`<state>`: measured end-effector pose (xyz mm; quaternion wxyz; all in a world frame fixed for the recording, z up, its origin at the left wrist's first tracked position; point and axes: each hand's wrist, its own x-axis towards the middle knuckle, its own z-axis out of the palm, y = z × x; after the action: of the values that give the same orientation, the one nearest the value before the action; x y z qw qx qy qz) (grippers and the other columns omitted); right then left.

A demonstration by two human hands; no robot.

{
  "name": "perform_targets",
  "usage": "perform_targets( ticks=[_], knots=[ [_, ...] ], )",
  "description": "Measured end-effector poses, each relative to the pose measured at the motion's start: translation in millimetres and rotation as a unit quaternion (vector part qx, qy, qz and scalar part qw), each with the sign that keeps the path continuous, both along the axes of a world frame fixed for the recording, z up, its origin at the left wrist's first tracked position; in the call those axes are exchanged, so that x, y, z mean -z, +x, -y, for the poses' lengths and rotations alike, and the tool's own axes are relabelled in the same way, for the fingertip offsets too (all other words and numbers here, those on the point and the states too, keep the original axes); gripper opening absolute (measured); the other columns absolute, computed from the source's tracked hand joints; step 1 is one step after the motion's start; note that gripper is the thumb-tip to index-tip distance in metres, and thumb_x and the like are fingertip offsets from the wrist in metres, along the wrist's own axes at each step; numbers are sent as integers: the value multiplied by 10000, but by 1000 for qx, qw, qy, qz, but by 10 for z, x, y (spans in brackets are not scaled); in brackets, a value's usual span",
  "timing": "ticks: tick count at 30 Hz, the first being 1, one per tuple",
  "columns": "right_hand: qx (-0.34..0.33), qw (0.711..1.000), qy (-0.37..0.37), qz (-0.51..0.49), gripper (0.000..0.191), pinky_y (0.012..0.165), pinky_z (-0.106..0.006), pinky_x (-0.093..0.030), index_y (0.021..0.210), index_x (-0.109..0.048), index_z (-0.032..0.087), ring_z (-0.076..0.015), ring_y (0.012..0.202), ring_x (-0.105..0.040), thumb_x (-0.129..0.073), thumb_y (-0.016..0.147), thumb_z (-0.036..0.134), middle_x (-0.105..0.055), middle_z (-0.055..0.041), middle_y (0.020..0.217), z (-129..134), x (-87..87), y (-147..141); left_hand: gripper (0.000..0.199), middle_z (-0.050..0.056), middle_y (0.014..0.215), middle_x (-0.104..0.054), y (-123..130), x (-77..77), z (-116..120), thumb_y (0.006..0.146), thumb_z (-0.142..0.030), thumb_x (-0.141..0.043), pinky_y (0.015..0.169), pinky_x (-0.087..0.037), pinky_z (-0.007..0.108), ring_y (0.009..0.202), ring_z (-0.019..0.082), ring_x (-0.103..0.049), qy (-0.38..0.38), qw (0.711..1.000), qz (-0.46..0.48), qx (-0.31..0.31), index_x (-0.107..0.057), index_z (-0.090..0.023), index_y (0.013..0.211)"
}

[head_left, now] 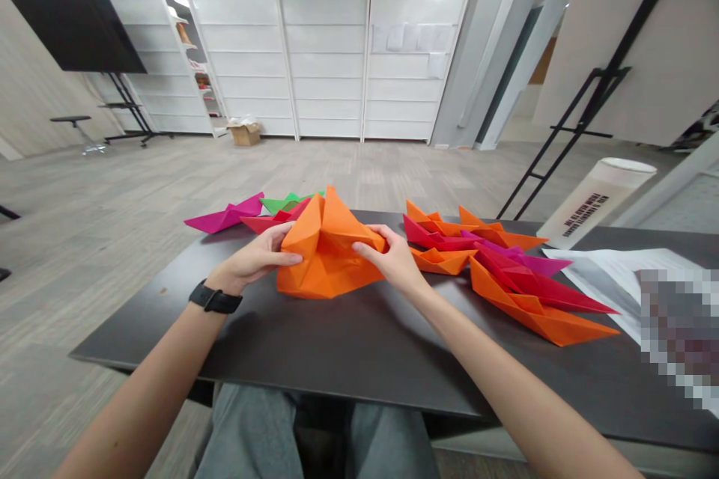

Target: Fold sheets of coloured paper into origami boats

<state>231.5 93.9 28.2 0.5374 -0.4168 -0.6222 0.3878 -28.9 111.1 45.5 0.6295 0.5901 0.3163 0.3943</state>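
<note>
Between my left hand [255,257] and right hand [395,257], directly in front of me over the dark table [292,352], sits a partly folded orange paper piece [329,258]. Both hands grasp it: left grips the left end, thumb on the near face; right pinches the right end, thumb reaching a bit further in over the folded edge. Most of my fingers are hidden behind the paper. Key relation: long axis runs left to right, hand to hand, across my body, with a pointed flap standing up at top middle and a hollow facing me. Neither hand is nearer; both touch, one per end. Can't tell whether the bottom edge touches the table.

Around it: a magenta boat [228,216], red boat [269,221] and green boat [287,203] toward the far left, the red one just beyond my left fingers. Right of my right hand, a packed group of orange, red and magenta boats, front orange boat [539,314] pointing right. White tube [595,202] well apart, far right, tilted.
</note>
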Motion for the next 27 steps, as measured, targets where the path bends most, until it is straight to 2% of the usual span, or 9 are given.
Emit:
perform_targets(
  ticks=[3, 7, 13, 16, 19, 21, 24, 27],
  knots=[
    [-49, 995, -45, -78, 328, 793, -304, -438, 815, -619, 234, -185, 833, -578, -650, 821, 560, -621, 8, 810, -18, -29, 25, 475, 85, 1103, -748, 4, 7, -15, 619, -148, -858, 823, -537, 268, 998, 238, -693, 10, 1000, 13, -14, -725, -178, 1075],
    [-35, 986, -44, -160, 353, 646, -251, -404, 743, -532, 239, -138, 676, -501, -720, 780, 535, -517, 42, 710, -49, -49, 68, 446, 90, 1076, -750, 0, 11, -28, 628, -147, -848, 824, -536, 270, 982, 235, -696, 10, 1000, 18, -8, -718, -161, 1054],
    [-29, 980, 7, -195, 301, 675, -255, -413, 774, -522, 253, -136, 697, -505, -708, 815, 486, -530, 41, 750, -68, -11, 59, 594, 56, 1141, -718, 6, -30, -8, 579, -157, -867, 823, -537, 243, 1048, 239, -677, 6, 999, 36, 5, -656, -216, 1131],
    [-61, 978, 20, -198, 278, 695, -261, -419, 788, -532, 257, -139, 712, -514, -716, 820, 463, -550, 38, 765, -39, -25, 59, 617, 70, 1107, -720, -12, -33, -16, 550, -273, -899, 790, -546, 249, 1023, 258, -684, -4, 998, 64, -5, -660, -205, 1114],
    [-79, 979, 30, -184, 269, 701, -269, -419, 785, -541, 253, -146, 722, -517, -742, 807, 431, -557, 33, 763, -8, -53, 71, 667, 78, 1098, -713, -41, -31, -19, 510, -454, -913, 774, -547, 249, 1013, 265, -682, 15, 994, 106, -36, -667, -197, 1074],
    [-72, 976, 38, -201, 268, 703, -270, -412, 788, -533, 252, -146, 727, -520, -758, 797, 396, -559, 35, 769, -1, -61, 81, 727, 82, 1139, -695, -57, -35, -17, 508, -502, -904, 809, -542, 252, 1049, 266, -668, 35, 991, 117, -64, -649, -200, 1118],
    [-46, 970, 50, -231, 276, 673, -263, -388, 784, -517, 250, -136, 691, -500, -770, 789, 361, -537, 44, 740, -13, -51, 94, 745, 69, 1222, -661, -65, -48, -21, 574, -444, -878, 875, -530, 259, 1132, 268, -637, 69, 983, 114, -127, -584, -235, 1225],
    [3, 977, 80, -198, 270, 646, -265, -376, 769, -517, 245, -133, 654, -475, -750, 806, 377, -507, 45, 698, -35, -28, 105, 700, 56, 1305, -623, -68, -62, -45, 667, -365, -814, 924, -520, 272, 1199, 266, -603, 113, 968, 109, -195, -529, -262, 1298]
  ],
)
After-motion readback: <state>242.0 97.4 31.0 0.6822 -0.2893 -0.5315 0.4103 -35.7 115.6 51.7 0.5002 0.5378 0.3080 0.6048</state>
